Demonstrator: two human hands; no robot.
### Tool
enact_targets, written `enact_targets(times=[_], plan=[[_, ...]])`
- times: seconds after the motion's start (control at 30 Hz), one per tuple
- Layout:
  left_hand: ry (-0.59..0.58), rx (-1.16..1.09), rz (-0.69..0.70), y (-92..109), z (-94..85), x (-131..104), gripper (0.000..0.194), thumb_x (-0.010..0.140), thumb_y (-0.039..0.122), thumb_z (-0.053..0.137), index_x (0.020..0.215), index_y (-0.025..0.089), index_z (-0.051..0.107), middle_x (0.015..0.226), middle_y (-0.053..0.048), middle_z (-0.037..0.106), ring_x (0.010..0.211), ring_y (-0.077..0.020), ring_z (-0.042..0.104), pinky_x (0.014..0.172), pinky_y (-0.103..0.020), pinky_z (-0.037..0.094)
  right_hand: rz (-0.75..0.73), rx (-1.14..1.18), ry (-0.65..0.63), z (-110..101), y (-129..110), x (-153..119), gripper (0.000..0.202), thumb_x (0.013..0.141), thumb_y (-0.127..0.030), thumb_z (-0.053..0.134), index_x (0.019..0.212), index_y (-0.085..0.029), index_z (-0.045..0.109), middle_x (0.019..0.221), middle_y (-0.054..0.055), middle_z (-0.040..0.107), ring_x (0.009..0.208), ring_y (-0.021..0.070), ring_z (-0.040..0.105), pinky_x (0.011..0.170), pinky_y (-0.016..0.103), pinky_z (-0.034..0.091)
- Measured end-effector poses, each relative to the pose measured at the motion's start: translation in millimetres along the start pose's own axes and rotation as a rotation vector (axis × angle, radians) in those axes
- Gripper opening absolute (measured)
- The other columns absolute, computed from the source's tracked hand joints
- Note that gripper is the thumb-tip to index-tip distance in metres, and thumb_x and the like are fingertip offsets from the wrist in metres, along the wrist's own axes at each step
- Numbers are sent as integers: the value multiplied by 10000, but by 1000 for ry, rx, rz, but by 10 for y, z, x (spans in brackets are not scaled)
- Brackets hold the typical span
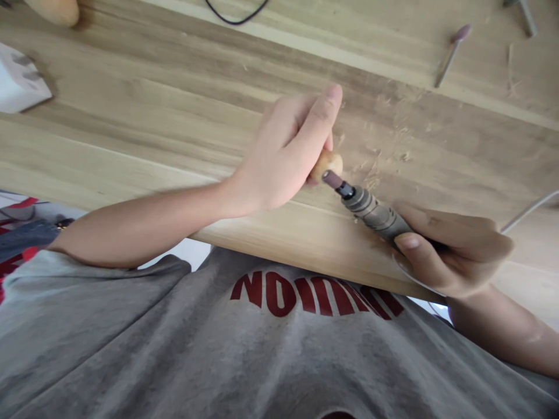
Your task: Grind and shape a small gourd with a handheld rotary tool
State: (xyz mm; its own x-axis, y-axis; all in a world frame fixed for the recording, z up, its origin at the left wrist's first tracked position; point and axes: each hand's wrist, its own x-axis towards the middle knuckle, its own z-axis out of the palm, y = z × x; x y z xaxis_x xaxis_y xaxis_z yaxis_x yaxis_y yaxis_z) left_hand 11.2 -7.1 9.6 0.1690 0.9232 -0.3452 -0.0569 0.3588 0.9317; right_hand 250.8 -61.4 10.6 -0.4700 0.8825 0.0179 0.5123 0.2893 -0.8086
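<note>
My left hand is closed around a small rounded piece of pale wood; most of the piece is hidden by my fingers and only one end shows. In my right hand is a grey rotary tool, gripped along its body. A brown cylindrical sanding bit sits in its black collet and lies against or just in front of the exposed wood end; whether they touch I cannot tell. A thin pale cord runs off to the right beside my right hand.
Wood shavings lie scattered on the wooden table. Beyond them are a mounted grinding point and a metal piece. A white plug adapter, a rounded wooden object and a black cable lie farther left.
</note>
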Motion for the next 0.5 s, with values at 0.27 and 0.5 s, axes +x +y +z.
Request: enact_targets(times=[0.27, 0.5], plan=[[8, -48, -39, 32, 17, 1, 509, 1019, 401, 457, 551, 201, 472, 379, 49, 455, 378, -51, 480, 412, -172, 328, -16, -7, -62, -35, -18, 48, 228, 965, -299, 555, 903, -222, 760, 554, 3, 599, 457, 129, 552, 409, 253, 367], [-6, -21, 5, 28, -6, 5, 500, 1018, 310, 454, 533, 190, 462, 395, 35, 474, 362, -41, 444, 412, -182, 310, 19, -5, -6, -11, -14, 28, 273, 965, -304, 546, 763, -220, 709, 509, -18, 535, 437, 87, 482, 416, 232, 316]])
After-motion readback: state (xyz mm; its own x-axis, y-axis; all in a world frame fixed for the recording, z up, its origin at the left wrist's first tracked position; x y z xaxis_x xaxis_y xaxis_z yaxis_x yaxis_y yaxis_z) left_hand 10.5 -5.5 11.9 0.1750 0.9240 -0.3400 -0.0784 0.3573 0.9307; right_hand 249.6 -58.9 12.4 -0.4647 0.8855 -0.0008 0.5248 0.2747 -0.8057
